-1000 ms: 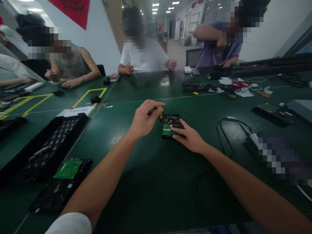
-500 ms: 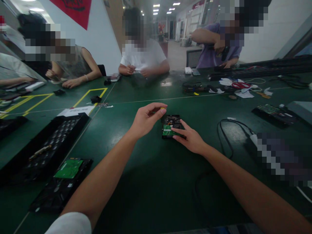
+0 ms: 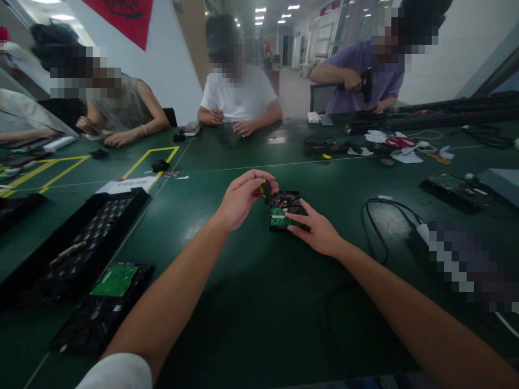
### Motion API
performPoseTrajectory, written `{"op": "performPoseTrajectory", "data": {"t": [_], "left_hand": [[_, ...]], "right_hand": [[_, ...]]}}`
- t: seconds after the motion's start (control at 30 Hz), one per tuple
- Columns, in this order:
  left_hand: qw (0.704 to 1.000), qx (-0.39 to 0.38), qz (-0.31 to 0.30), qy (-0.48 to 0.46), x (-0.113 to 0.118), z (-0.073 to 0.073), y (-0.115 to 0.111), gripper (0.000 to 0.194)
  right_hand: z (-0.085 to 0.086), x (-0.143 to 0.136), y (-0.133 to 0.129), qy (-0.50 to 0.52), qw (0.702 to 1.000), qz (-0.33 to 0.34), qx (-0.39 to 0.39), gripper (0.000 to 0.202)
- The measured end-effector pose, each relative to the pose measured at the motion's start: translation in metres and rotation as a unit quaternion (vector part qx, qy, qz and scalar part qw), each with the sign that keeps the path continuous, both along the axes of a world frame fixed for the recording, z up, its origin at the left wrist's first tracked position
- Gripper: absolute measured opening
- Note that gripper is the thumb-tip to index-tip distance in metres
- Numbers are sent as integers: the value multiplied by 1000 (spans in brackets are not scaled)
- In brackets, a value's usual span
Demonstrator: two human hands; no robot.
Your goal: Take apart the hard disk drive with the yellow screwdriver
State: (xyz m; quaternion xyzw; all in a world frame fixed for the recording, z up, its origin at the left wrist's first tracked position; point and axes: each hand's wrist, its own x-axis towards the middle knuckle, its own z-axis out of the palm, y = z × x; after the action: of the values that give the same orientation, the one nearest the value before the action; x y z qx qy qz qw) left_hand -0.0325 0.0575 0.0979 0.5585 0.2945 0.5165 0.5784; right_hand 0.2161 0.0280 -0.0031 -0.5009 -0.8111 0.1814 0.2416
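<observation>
A black hard drive with a green circuit board (image 3: 278, 216) lies on the green table (image 3: 251, 319) in front of me. My left hand (image 3: 247, 197) is above its left edge, fingers closed round a small black and yellow screwdriver (image 3: 265, 190). The tool's lower end is too small to make out. My right hand (image 3: 316, 227) rests on the drive's right side with its fingers spread, holding nothing between them.
A second drive (image 3: 115, 280) lies at the lower left beside a long black tray (image 3: 87, 237). Another drive (image 3: 456, 189) and a black cable (image 3: 367, 216) are at the right. Three people sit across the table; one holds a power tool (image 3: 367, 85).
My left hand has turned slightly, and more of the screwdriver shows. My right hand and the drive stay put. Across the table, a person's hand and the power tool have shifted.
</observation>
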Motion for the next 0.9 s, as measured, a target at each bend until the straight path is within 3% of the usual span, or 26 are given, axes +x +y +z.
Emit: {"op": "performPoseTrajectory", "data": {"t": [0.33, 0.5, 0.7, 0.9], "left_hand": [[996, -40, -37, -74, 7, -2, -3, 15], [992, -34, -18, -118, 17, -8, -2, 16], [993, -34, 57, -94, 22, -12, -1, 29], [997, -7, 26, -75, 20, -16, -1, 23]], "right_hand": [[0, 0, -1, 13, 1000, -3, -3, 49], [2, -1, -1, 9, 1000, -7, -5, 49], [3, -1, -1, 3, 1000, -2, 1, 48], [1, -1, -1, 12, 1000, 5, 12, 49]]}}
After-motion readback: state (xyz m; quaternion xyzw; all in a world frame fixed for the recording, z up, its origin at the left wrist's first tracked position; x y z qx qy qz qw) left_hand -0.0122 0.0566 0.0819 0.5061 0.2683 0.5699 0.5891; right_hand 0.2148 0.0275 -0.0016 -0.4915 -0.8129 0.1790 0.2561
